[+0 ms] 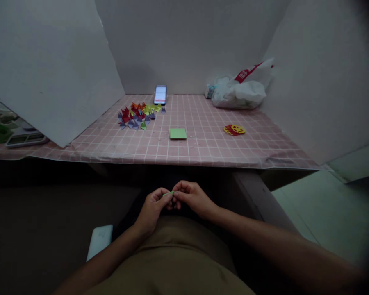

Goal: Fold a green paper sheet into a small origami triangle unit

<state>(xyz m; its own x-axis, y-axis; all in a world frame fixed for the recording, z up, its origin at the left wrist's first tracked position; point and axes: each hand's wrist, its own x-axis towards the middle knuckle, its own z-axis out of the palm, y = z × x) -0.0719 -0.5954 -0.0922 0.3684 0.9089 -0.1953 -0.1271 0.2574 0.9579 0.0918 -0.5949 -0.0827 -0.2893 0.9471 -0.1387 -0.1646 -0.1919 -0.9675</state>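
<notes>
Over my lap, below the table edge, my left hand (156, 205) and my right hand (192, 197) meet at the fingertips. Between them they pinch a small folded piece of green paper (168, 193), mostly covered by the fingers. Both hands are closed on it, thumbs on top. On the table ahead lies a stack of square green paper (178, 133). To its left is a cluster of small folded paper pieces (137, 114) in red, orange, yellow, purple and green.
A lit phone (160, 95) leans at the back wall. Red and yellow cut-out shapes (234, 130) lie right of the stack. A white plastic bag (241, 92) sits back right. White panels (55, 61) enclose the pink checked table (199, 149). A white device (100, 241) lies by my left arm.
</notes>
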